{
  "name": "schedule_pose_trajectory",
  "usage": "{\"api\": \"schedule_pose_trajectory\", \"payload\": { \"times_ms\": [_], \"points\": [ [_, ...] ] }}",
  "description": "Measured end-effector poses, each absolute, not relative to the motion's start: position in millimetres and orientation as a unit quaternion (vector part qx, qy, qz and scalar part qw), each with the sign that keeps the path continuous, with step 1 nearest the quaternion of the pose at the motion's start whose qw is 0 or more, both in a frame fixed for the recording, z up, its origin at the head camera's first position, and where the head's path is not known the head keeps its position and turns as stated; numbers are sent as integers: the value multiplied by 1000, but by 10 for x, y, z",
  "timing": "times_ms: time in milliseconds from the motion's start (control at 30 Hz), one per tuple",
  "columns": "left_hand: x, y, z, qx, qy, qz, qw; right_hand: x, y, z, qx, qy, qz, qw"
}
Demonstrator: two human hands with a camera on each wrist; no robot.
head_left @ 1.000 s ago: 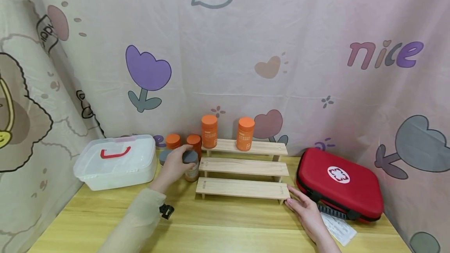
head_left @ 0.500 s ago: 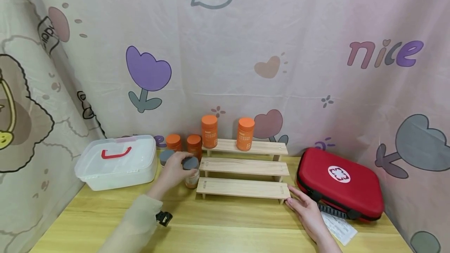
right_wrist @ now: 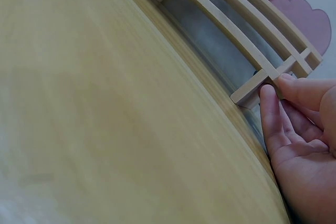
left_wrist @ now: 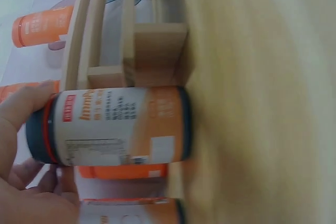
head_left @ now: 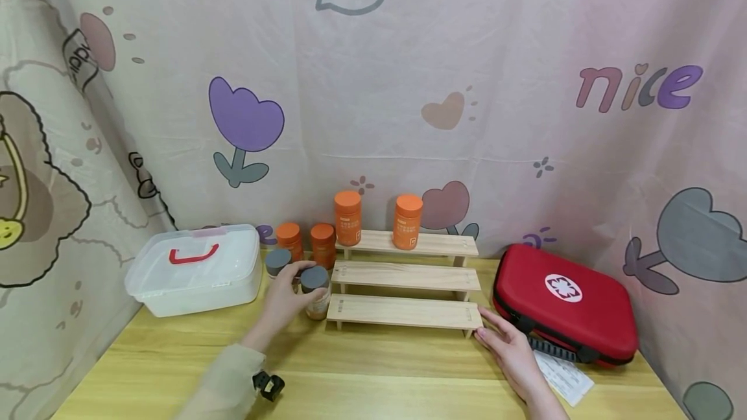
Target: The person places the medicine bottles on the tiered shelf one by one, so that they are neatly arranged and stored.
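Near the left end of the three-step wooden display rack, my left hand grips a supplement bottle by its dark grey cap. Thumb and fingers lie on either side of that cap in the left wrist view, where the bottle's white and orange label shows. My right hand holds the rack's lower right end; in the right wrist view its fingertips pinch the wooden corner by the leg. Two orange bottles, one at left and one at right, stand on the top step.
Behind my left hand stand another grey-capped bottle and two more orange bottles. A clear plastic box with a red handle sits at left. At right lie a red first-aid case and a printed paper. A patterned curtain hangs behind.
My left hand has drawn the grey-capped bottle a little toward the front of the table, uncovering the grey-capped bottle behind. My right hand stays at the rack's end.
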State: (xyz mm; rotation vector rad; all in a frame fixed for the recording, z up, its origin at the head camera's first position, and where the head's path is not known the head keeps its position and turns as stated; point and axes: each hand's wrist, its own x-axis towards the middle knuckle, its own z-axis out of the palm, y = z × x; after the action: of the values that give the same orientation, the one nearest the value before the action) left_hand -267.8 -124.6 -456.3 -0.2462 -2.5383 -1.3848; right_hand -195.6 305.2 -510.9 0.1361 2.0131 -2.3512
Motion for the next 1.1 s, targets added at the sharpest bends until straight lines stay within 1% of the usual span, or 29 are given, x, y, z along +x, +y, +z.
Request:
{"api": "schedule_pose_trajectory", "payload": {
  "times_ms": [167,333,667,967,1100],
  "points": [
    [-2645,-1267,-4671,-83,-827,-539,135,-1952,3050,-5108,43,652,-757,21],
    [-2641,-1281,-4735,-89,-795,-586,130,-1954,3053,-5108,44,652,-756,24],
    [-2625,-1245,-4785,-77,-782,-604,133,-1961,3057,-5110,44,654,-755,25],
    [-2577,-1241,-4788,-72,-767,-627,113,-1961,3053,-5107,46,656,-753,19],
    [-2570,-1247,-4784,-63,-766,-629,120,-1962,3053,-5114,46,655,-754,21]
  ]
}}
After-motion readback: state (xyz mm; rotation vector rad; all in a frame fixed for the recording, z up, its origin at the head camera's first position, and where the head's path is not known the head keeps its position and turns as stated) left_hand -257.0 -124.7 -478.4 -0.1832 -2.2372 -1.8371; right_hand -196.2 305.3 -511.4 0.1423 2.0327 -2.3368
